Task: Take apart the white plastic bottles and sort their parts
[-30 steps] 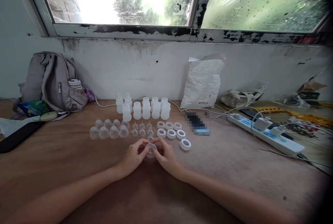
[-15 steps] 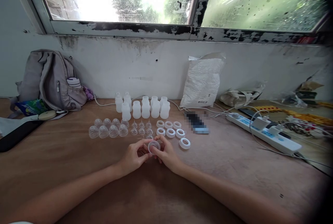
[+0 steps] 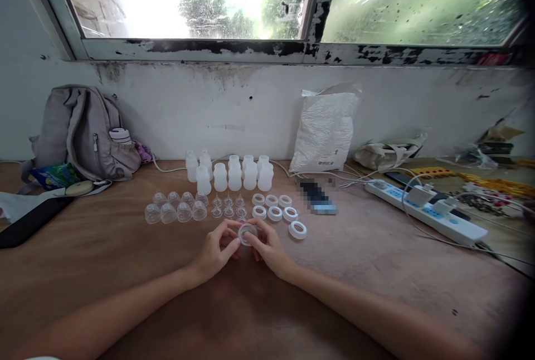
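Note:
My left hand (image 3: 219,248) and my right hand (image 3: 270,248) meet over the table, fingers closed around one pale bottle ring (image 3: 241,233). A clear piece, which looks like a nipple, fills its middle, and my right thumb presses there. Just beyond my fingers, several clear nipples (image 3: 228,211) stand in short rows. To their left are several clear domed caps (image 3: 184,212). White bottle rings (image 3: 275,214) lie to the right, with one nearer ring (image 3: 297,230) apart from the rows. Behind them stand several frosted baby bottles (image 3: 220,177); the two at the left back appear capped.
A grey backpack (image 3: 86,131) leans on the wall at left, near a black flat case (image 3: 33,220). A white plastic package (image 3: 324,131) stands behind a partly blurred phone (image 3: 321,205). At right lies a power strip (image 3: 430,215) with cables.
Both hands stay together on the ring in nearly the same place. The left thumb and fingers have shifted slightly at its edge. The view has tilted a little.

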Available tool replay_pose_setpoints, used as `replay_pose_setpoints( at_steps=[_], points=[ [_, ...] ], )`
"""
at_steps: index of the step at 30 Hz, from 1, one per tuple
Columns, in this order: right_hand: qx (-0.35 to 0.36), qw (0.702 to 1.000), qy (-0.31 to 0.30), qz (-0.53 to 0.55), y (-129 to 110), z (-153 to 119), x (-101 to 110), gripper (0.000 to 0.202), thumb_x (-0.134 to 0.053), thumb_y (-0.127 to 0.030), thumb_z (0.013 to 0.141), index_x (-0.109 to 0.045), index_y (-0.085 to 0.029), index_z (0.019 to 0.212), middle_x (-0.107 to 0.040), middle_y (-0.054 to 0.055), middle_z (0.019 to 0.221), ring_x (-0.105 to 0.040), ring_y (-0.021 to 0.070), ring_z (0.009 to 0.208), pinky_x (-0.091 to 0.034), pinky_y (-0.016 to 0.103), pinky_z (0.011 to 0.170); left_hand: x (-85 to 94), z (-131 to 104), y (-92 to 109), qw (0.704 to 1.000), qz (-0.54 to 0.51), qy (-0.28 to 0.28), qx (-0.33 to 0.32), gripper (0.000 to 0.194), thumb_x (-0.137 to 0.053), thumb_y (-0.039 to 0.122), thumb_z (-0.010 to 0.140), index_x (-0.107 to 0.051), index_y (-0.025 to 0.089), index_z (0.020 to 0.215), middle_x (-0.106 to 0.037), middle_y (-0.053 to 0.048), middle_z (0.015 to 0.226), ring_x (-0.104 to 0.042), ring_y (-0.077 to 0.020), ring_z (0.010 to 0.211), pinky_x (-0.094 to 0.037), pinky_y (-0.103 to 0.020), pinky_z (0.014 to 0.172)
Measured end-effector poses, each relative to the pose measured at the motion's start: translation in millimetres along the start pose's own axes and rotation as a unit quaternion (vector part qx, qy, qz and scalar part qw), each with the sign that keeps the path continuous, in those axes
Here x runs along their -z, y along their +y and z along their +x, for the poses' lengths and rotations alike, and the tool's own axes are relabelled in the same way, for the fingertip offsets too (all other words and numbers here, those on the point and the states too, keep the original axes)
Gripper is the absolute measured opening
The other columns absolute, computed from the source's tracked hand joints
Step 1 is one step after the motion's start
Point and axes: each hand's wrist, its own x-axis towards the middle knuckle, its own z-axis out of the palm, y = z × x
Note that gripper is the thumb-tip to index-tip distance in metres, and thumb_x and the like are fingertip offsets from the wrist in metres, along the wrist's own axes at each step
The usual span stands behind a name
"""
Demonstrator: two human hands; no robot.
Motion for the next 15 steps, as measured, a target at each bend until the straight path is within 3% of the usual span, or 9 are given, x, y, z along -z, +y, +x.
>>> replay_pose_setpoints(
  at_steps=[7,15],
  points=[
    [0.006,0.999,-0.036,0.007,2.4,-1.4,1.5,0.029,-0.041,-0.032,0.084,-0.051,-0.017,0.107,-0.049,-0.003,0.057,-0.045,0.0074,0.041,-0.036,0.018,0.038,0.1,4.4,-3.6,0.997,-0.029,0.046,0.048,0.026,-0.045,0.037,0.08,-0.044,0.018,0.098,-0.055,0.001,0.068,-0.057,-0.0108,0.052,-0.049,-0.022,0.045],
    [0.078,0.987,-0.076,-0.116,-4.4,-5.1,0.3,0.036,-0.042,-0.033,0.085,-0.045,-0.02,0.118,-0.048,-0.003,0.06,-0.047,0.0075,0.046,-0.039,0.019,0.045,2.8,9.7,-10.4,0.997,0.041,0.05,0.034,0.026,-0.044,0.039,0.08,-0.052,0.016,0.088,-0.052,0.002,0.06,-0.047,-0.007,0.037,-0.04,-0.017,0.033]
  ],
)
